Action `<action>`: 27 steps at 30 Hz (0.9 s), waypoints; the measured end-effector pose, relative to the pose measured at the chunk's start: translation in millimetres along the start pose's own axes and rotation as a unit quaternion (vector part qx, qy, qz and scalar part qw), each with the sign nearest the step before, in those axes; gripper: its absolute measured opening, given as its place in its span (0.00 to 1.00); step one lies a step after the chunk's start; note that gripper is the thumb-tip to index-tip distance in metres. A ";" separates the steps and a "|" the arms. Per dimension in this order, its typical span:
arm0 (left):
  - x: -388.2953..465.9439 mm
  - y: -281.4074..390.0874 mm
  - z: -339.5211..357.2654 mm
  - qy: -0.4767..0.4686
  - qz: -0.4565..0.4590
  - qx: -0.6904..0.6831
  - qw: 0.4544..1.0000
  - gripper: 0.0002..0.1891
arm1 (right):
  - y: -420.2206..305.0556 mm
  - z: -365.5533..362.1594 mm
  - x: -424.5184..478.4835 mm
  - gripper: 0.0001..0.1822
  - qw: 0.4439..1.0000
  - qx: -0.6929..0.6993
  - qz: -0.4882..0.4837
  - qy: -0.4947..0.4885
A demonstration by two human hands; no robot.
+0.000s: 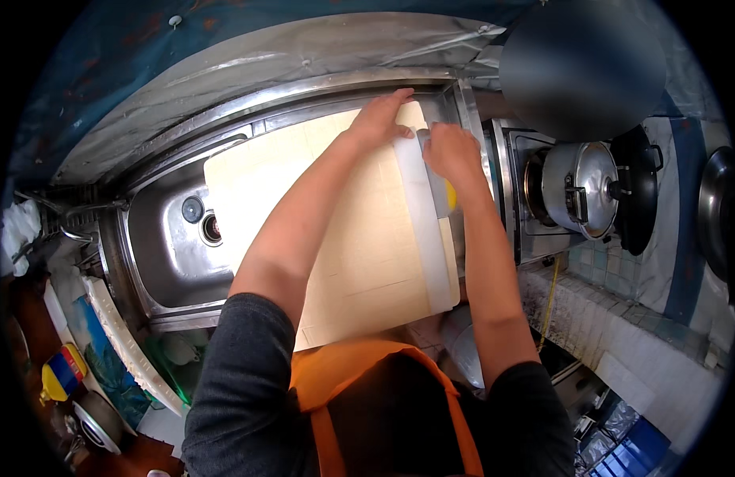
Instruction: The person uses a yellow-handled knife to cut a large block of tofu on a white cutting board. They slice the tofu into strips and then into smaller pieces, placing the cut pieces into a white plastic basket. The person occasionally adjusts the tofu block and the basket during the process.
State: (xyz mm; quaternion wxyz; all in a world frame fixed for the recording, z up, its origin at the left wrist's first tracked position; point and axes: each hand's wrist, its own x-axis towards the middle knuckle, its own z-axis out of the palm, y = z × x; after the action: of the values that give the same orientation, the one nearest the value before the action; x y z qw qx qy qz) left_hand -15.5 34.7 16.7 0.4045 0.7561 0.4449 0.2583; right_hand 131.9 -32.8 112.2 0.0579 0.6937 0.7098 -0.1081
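A large pale board [367,238] lies across the sink counter, with a long whitish strip [424,226] along its right side. My left hand [382,119] rests at the board's far right corner, fingers spread, the thumb on the strip's far end. Just right of it, my right hand [454,152] is closed around a flat grey tool with a yellow part [450,195]. The tool lies against the strip's right edge; my fingers hide part of it, so its exact kind cannot be told.
A steel sink basin [171,256] with a drain is left of the board. On the right, a lidded metal pot [582,188] sits on a stove beside a black pan [638,197]. A blurred dark round object [582,68] hangs at upper right. A yellow bottle [63,372] is at lower left.
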 end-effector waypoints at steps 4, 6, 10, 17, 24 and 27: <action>-1.7 -7.1 3.5 0.026 0.015 -0.011 0.999 0.48 | -12.4 -12.1 34.6 0.13 1.000 0.001 -0.026 0.011; -0.2 -5.4 5.3 0.036 0.010 -0.018 0.999 0.48 | -19.6 -18.3 51.6 0.13 1.000 0.002 -0.017 0.009; 4.8 -5.8 7.7 0.025 0.000 -0.027 0.999 0.48 | -18.3 -19.5 61.7 0.14 1.000 -0.005 0.002 0.014; 23.0 -19.2 -7.5 -0.025 0.033 -0.038 0.998 0.37 | 40.3 -69.3 -40.0 0.17 0.984 0.121 -0.084 0.099; 49.4 -1.0 -1.4 -0.017 0.166 0.166 0.972 0.15 | 9.4 49.7 -146.1 0.20 0.917 0.367 -0.139 -0.068; 53.5 19.4 -7.2 0.014 0.164 0.157 0.974 0.13 | -18.7 71.4 -168.0 0.19 0.935 0.318 -0.153 -0.034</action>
State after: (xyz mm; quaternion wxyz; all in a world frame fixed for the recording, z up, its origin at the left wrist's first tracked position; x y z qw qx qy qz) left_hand 13.2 79.2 38.5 0.2264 0.8692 0.3557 0.2584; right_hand 113.7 -213.1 83.4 -0.1589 0.5550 0.7336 -0.3586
